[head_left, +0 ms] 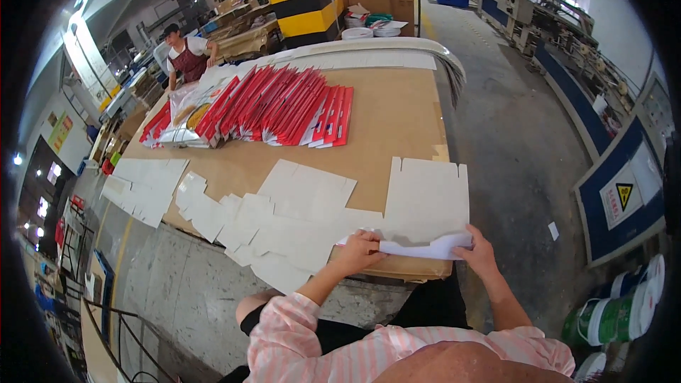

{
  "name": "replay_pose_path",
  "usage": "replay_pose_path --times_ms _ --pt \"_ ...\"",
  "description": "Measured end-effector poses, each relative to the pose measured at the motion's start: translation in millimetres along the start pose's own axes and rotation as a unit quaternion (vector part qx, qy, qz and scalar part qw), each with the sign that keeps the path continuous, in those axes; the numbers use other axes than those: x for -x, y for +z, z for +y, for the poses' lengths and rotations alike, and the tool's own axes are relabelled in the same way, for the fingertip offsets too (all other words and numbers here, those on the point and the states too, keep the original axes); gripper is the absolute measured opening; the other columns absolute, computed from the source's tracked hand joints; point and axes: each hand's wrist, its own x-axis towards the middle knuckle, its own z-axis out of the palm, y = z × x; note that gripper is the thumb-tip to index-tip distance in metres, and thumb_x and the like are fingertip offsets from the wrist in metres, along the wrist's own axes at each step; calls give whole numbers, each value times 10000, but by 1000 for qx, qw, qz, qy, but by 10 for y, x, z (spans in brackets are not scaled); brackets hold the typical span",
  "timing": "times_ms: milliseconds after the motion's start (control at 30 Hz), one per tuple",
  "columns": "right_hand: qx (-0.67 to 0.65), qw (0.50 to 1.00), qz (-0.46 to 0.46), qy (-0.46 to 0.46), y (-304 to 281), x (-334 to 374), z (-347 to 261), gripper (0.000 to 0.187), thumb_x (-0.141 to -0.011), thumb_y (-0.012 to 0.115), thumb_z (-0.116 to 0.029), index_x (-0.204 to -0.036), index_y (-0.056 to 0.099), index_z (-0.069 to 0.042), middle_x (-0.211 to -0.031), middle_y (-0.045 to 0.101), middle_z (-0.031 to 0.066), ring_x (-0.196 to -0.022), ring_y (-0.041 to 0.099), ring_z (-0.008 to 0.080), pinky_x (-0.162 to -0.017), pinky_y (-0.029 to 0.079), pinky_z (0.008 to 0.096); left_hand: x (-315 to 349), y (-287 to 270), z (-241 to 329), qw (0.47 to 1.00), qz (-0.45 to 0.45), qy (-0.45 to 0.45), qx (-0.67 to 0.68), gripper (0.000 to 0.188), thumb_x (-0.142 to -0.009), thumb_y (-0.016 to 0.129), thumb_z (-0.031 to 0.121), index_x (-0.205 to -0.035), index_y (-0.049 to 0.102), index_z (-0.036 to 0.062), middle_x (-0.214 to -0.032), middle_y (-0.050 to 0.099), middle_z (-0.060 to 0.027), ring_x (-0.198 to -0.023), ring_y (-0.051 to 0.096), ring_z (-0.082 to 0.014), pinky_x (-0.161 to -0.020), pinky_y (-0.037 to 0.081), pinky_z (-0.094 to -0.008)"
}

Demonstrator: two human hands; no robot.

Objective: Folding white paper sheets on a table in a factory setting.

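Observation:
Directly in front of me, a white die-cut cardboard sheet [428,195] lies at the near right of the table, its two far corners notched. Its near edge is folded up into a pale strip along the table's front edge. At the strip's left end, my left hand [360,250] has its fingers curled down on the fold. My right hand [479,250] pinches the strip's right end between thumb and fingers. More flat white cardboard blanks [305,188] overlap to the left, some hanging past the table edge.
A long row of red-and-white folded packets [284,103] leans across the brown tabletop [397,113]. Beyond it on the left stands a co-worker [189,57] in a dark red apron. Machinery [532,14] lines the right wall; green and white buckets [611,315] stand at lower right.

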Motion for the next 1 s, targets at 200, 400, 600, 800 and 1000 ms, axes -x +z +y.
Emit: replay_pose_path --times_ms 200,400,600,800,1000 --pt "426 862 112 -253 487 -93 93 584 -799 600 -184 -1347 420 -93 -1327 428 142 -1256 371 331 -1031 296 495 -196 506 616 970 157 -115 -143 272 -762 629 131 -1025 596 74 -1158 546 -116 -1060 499 -353 -908 414 -458" --pt "215 967 129 -40 158 54 432 756 -807 666 -194 -1435 274 -45 -1281 469 206 -1222 429 325 -1025 333 438 34 208 202 974 182 -119 -69 330 -756 596 72 -1085 618 82 -1192 537 -137 -1113 486 -356 -950 393 -484" --pt "-308 912 258 -81 69 121 -237 716 -825 597 16 -1449 255 -61 -1398 367 120 -1231 407 215 -1036 329 336 273 238 153 974 175 -138 -38 296 -762 642 124 -1058 655 110 -1213 545 -144 -1099 494 -343 -928 404 -452" --pt "-347 861 253 -273 146 -126 -592 752 -811 619 25 -1448 229 -61 -1315 443 120 -1167 459 217 -1012 356 353 -205 519 635 981 160 -93 54 451 -696 599 1 -1135 628 103 -1254 506 -177 -1103 484 -370 -948 400 -446" --pt "210 879 153 -400 792 -111 -718 539 -779 623 -121 -1298 482 -76 -1188 546 135 -1038 504 315 -850 418 423 -151 561 726 989 121 -62 50 497 -684 625 11 -1176 582 67 -1260 495 -185 -1129 470 -375 -970 387 -439"
